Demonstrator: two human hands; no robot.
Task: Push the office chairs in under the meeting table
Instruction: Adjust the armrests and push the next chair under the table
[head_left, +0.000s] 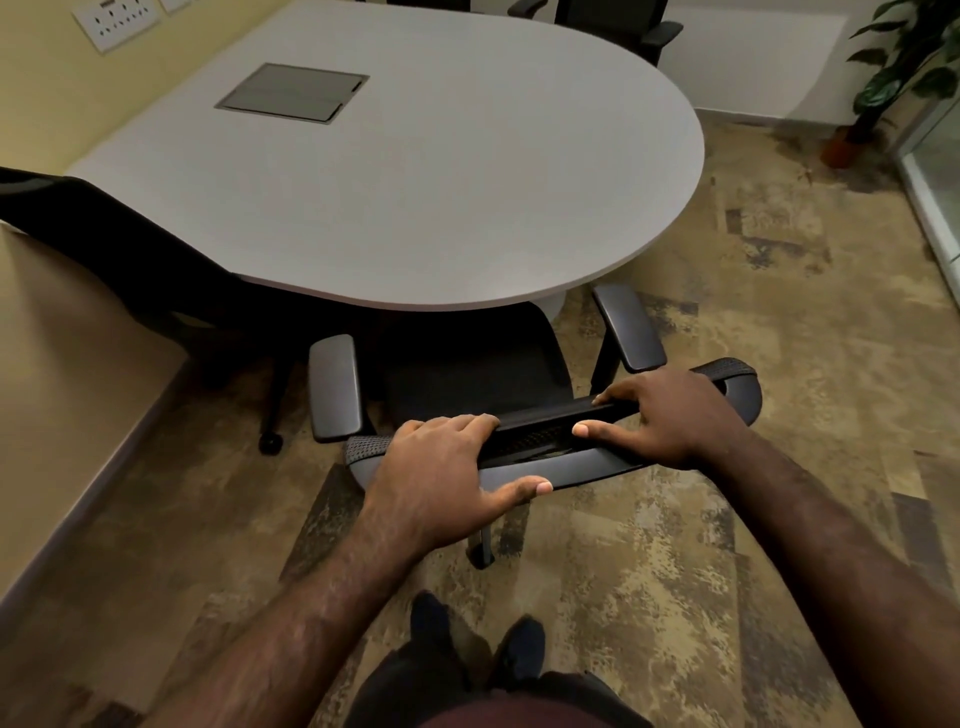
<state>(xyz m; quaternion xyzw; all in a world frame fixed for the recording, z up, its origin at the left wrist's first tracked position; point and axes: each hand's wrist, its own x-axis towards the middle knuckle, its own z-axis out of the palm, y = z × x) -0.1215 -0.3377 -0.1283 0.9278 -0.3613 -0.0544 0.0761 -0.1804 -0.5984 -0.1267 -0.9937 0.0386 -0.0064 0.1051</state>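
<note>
With the office chair (470, 364) gripped along its backrest top by the left hand (441, 467) and right hand (670, 415), seat partly under the meeting table (415, 171), its 2 armrests (628, 327) could be jammed against the edge.

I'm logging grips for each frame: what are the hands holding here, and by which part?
Both hands, the left hand and the right hand, grip the office chair by the top edge of its backrest, fingers over the front, thumbs behind.
</note>
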